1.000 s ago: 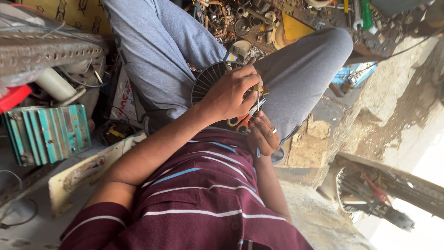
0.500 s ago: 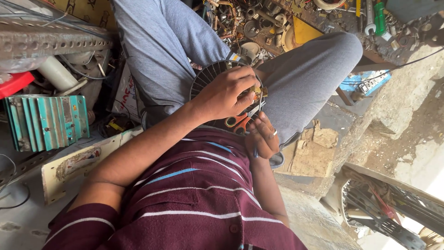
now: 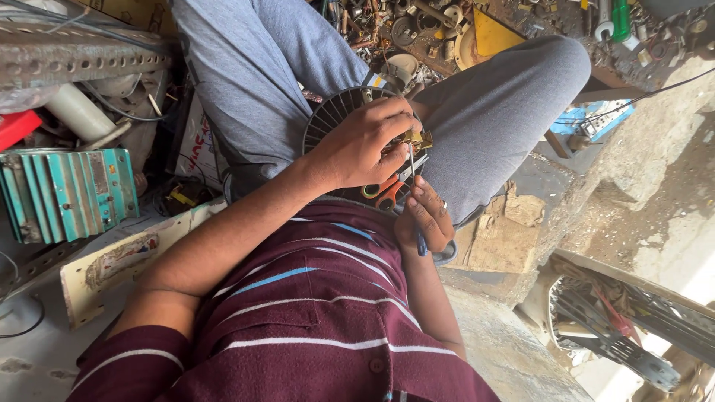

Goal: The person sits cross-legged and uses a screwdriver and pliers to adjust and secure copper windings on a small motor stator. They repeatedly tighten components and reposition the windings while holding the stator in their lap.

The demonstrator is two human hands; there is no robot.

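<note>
A round dark ribbed motor part [image 3: 335, 112] rests on my lap between my grey-trousered legs. My left hand [image 3: 365, 145] lies over it and grips its near rim beside a small brass-coloured fitting [image 3: 417, 139]. My right hand [image 3: 424, 216] is closed around a thin screwdriver [image 3: 412, 167] with a blue handle, whose shaft points up to that fitting. An orange-handled pair of scissors or pliers [image 3: 383, 190] lies on my lap between the two hands, partly hidden by them.
A teal finned metal casing [image 3: 67, 193], a white tube [image 3: 78, 112] and a perforated metal bar [image 3: 82, 56] stand at the left. A cream panel [image 3: 126, 260] lies below them. Scattered metal parts [image 3: 402, 26], a yellow piece [image 3: 495, 33] and a green-handled tool [image 3: 620, 18] lie beyond my knees.
The view has shifted a little. Both hands stay at the motor part, with the screwdriver still at the brass fitting.
</note>
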